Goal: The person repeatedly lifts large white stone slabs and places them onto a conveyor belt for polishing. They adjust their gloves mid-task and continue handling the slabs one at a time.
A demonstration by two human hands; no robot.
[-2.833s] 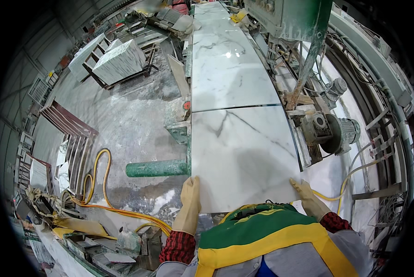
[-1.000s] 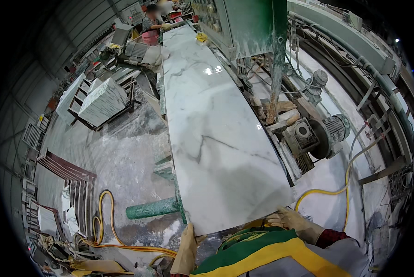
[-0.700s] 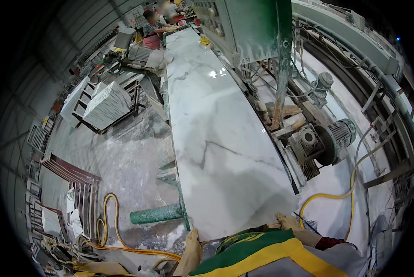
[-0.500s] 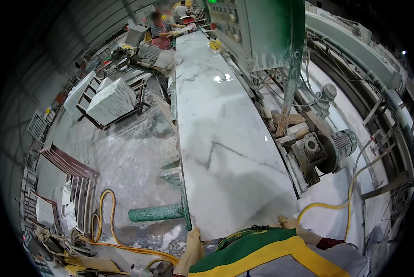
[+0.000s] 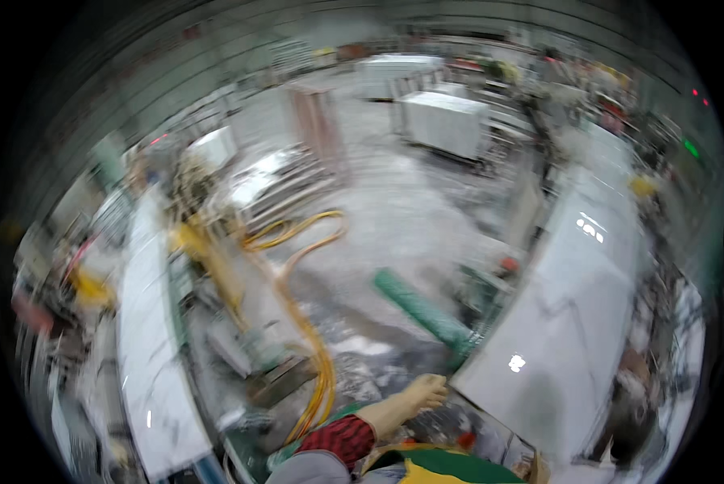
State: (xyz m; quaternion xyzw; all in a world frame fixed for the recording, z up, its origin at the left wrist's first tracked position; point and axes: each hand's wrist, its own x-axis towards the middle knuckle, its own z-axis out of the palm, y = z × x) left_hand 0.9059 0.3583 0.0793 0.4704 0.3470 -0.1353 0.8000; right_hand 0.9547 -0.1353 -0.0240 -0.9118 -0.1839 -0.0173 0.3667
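A long white marble slab with grey veins (image 5: 572,315) runs away from me on the right, lying on a line of machinery. Beside its near left corner is my left hand (image 5: 421,394), its fingers loosely bent with nothing visible in them; it looks just apart from the slab. Low at the frame's edge, by the slab's near end, a small part of my right hand (image 5: 537,468) shows; its fingers are hidden and blurred. A green and yellow apron (image 5: 459,466) covers my front.
Another veined white slab (image 5: 148,339) lies on the left. A green cylinder (image 5: 418,306) juts out from the right-hand line. A yellow hose (image 5: 322,355) loops over the floor. Farther off stand stacked white blocks (image 5: 444,123) and a reddish rack (image 5: 315,121).
My view has swung left, bringing the second slab in and smearing the picture. My left hand has come off the slab's corner. My right hand has mostly dropped out of sight.
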